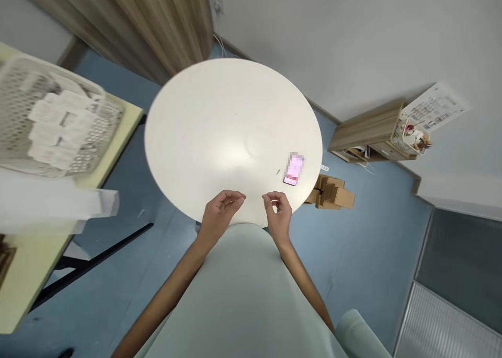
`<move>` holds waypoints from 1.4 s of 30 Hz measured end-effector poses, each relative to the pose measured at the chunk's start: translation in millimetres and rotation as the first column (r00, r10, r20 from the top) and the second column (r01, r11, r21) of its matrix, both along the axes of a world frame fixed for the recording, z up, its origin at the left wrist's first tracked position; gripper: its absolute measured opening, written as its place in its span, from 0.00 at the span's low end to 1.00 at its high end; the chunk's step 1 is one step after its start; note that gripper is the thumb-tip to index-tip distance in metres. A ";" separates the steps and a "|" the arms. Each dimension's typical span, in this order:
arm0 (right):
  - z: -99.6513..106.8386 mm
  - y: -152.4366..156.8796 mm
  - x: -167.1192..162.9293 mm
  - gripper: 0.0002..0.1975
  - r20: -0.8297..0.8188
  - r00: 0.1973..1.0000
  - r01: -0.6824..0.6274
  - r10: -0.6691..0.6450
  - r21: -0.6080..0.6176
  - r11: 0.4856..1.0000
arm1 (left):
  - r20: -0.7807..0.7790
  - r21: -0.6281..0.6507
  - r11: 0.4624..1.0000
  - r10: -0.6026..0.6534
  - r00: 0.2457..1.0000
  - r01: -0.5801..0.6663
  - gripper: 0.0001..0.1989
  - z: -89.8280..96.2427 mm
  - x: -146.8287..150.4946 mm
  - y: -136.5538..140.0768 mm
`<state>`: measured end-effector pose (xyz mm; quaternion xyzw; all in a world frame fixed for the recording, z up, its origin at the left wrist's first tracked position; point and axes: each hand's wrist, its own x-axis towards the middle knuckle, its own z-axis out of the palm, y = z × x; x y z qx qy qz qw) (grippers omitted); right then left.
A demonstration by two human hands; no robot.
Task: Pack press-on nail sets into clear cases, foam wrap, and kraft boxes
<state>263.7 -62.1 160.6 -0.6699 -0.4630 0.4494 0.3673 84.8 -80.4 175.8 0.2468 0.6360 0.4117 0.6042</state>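
My left hand is at the near edge of the round white table, thumb and fingertips pinched together. Facing it across a small gap, my right hand pinches in the same way, its thumb and forefinger forming a ring. Whatever the fingertips hold, if anything, is too small to make out. A phone with a pink, blurred-out screen lies on the table just beyond my right hand. Beside the phone is a tiny dark sliver that I cannot identify.
At the left, a yellowish table bears a white perforated basket of white packets. Cardboard boxes stand on the blue floor to the right. A small wooden cabinet is by the wall, and a curtain hangs behind the round table.
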 end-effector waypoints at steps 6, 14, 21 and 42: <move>16.6 -59.8 -105.1 0.14 -0.083 0.996 0.029 -0.031 -0.030 0.999 | 0.042 0.073 0.996 0.054 0.998 -0.057 0.20 18.8 -119.6 -54.1; 40.8 -99.4 -198.5 0.15 -0.127 0.991 -0.049 0.042 -0.056 0.997 | 0.040 0.138 0.978 0.154 0.987 -0.158 0.22 21.4 -239.3 -97.3; 45.1 -78.3 -229.1 0.14 -0.138 0.971 -0.202 0.196 -0.033 0.979 | 0.016 0.172 0.952 0.254 0.967 -0.253 0.23 22.7 -270.3 -105.9; 22.9 -38.3 -255.3 0.13 -0.220 0.934 -0.309 0.282 -0.100 0.946 | -0.461 0.042 0.956 0.275 0.844 -0.289 0.12 -34.4 -368.4 -73.7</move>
